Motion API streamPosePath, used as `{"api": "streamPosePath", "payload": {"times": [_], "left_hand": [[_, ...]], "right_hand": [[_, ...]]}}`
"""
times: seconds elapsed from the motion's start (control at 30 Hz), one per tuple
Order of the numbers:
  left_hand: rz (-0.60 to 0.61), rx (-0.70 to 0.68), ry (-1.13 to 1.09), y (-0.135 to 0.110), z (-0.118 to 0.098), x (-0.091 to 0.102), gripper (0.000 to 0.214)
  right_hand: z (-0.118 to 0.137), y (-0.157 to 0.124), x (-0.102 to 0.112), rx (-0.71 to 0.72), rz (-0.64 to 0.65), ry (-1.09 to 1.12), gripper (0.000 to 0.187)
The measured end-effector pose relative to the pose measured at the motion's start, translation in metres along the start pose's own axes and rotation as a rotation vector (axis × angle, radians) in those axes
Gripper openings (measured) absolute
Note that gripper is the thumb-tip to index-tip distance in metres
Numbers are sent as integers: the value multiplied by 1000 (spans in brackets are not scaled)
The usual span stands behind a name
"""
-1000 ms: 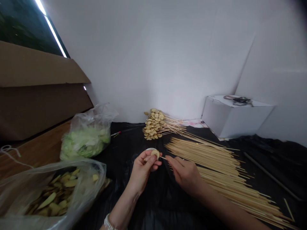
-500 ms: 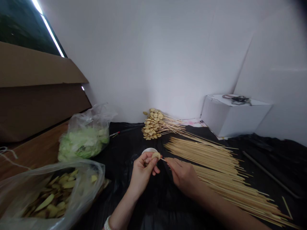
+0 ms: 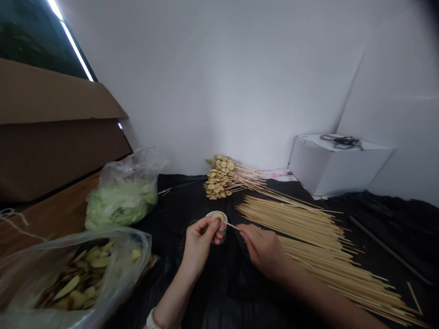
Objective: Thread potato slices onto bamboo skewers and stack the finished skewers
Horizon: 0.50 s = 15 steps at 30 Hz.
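Pinched in my left hand [image 3: 202, 238] is a round potato slice [image 3: 217, 217], held over a white cup [image 3: 223, 234] that is partly hidden behind the fingers. My right hand [image 3: 262, 246] grips a thin wooden skewer [image 3: 233, 226], whose far end meets the slice; whether it runs inside the slice I cannot tell. Beyond the hands lies a pile of skewered potato slices [image 3: 219, 177], their sticks pointing right. Bare wooden skewers [image 3: 298, 224] are spread in rows beside and under my right forearm.
An open plastic bag of potato slices [image 3: 80, 278] stands at the lower left, with a bag of cut cabbage [image 3: 120, 203] behind it. A red-tipped pen-like object [image 3: 165, 190] lies on the black sheet [image 3: 181, 196]. At the back right is a white box [image 3: 338, 167]; a cardboard box [image 3: 58, 132] stands left.
My left hand has moved slightly left with the potato slice, uncovering more of the cup. More of the skewer shows between the hands. My right hand has barely moved.
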<state>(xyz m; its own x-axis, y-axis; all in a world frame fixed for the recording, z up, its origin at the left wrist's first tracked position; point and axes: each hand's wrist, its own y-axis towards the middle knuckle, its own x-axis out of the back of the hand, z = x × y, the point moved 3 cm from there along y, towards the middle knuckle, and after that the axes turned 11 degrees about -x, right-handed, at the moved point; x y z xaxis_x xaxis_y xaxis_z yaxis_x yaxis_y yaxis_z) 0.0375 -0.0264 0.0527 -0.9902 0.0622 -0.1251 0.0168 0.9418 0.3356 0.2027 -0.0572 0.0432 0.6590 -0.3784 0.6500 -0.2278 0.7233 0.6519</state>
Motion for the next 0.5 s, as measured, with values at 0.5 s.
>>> {"api": "streamPosePath", "payload": {"times": [0.5], "left_hand": [[47, 50, -4, -2, 10, 0, 28]], "right_hand": [[-4, -2, -1, -61, 36, 45, 26]]}}
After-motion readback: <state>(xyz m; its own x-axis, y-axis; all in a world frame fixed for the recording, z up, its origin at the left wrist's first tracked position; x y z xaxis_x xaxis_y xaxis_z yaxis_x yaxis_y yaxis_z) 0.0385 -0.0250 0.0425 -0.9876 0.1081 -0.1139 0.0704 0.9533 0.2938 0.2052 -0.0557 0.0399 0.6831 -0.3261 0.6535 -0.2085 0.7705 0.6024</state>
